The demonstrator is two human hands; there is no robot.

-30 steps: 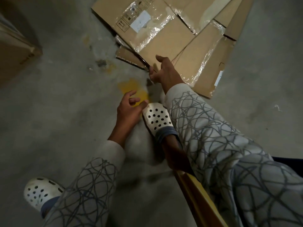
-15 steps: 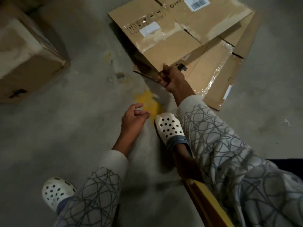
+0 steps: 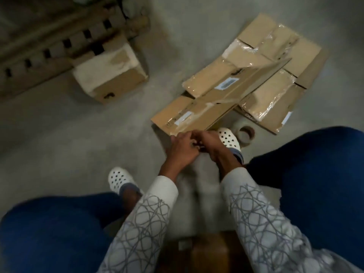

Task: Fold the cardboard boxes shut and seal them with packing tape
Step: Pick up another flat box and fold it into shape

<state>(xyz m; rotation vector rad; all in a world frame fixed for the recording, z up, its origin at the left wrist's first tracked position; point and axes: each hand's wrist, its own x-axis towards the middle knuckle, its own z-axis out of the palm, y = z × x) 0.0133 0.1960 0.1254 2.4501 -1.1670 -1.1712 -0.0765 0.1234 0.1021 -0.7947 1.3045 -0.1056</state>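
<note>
Flattened taped cardboard boxes (image 3: 266, 89), tape roll (image 3: 245, 133) beside

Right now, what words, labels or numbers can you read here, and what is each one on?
Nothing is legible; the picture is blurred.
White sticker on the raised flattened box: unreadable.
White label on the nearest flattened box: unreadable.
Dark print on the right flattened box: unreadable.
Dark mark on the small box: unreadable.
</note>
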